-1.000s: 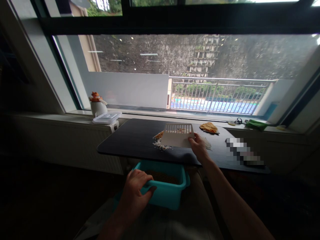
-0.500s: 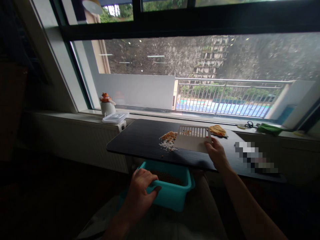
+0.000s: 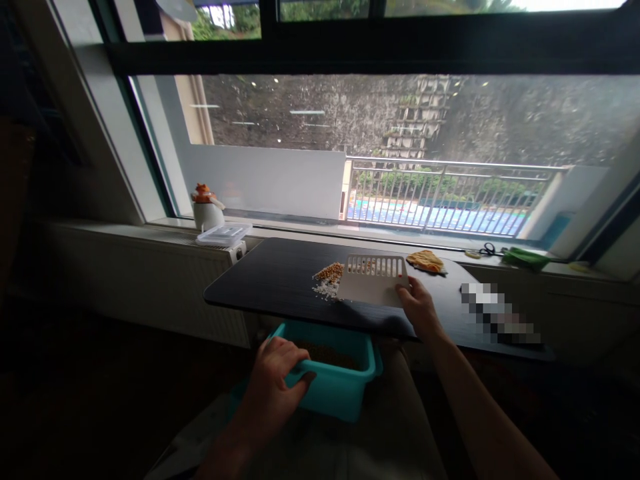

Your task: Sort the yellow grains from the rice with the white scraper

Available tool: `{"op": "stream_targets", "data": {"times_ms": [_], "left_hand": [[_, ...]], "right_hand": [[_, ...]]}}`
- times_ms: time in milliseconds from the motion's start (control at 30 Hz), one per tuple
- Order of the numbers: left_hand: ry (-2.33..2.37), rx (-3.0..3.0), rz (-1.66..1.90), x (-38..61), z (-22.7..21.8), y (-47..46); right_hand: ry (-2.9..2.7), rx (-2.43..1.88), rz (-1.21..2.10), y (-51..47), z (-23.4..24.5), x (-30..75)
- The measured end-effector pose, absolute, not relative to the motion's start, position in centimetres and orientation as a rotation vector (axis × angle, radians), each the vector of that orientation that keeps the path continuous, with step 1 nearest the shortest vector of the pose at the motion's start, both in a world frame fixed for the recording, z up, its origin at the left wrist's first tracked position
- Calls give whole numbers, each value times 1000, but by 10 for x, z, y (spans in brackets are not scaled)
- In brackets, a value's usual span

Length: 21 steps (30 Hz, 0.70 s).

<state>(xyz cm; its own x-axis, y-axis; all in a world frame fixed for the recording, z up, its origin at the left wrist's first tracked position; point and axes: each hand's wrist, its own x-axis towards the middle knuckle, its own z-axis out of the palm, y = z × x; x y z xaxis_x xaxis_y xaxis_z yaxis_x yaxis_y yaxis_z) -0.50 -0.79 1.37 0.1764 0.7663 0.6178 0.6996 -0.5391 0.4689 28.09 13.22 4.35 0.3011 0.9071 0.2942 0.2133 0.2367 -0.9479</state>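
Observation:
My right hand grips the right edge of a white slotted scoop lying on the dark tabletop. Brown grains and white grains lie in small heaps at the scoop's left edge. A few grains sit on the scoop near its slots. My left hand is closed on the near left rim of a teal plastic bin, which sits on my lap under the table's front edge. Brown grains lie inside the bin.
An orange cloth lies behind the scoop. On the sill stand a white jar with an orange lid, a clear flat box, scissors and a green cloth. A blurred object lies on the table at right.
The view has shifted slightly. My right hand has kept hold of the scoop beside the grain heaps, and my left hand has stayed on the bin's rim.

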Motion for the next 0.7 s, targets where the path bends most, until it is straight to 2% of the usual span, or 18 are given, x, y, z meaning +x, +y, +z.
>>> {"op": "stream_targets", "data": {"times_ms": [333, 500, 700], "left_hand": [[1550, 2298, 1253, -2, 20, -13], [1568, 2271, 1248, 0, 19, -16], [1506, 2292, 1258, -1, 15, -14]], "right_hand": [[-1190, -1280, 678, 128, 40, 284], [-1198, -1206, 791, 124, 38, 290], [-1098, -1193, 719, 115, 51, 284]]}}
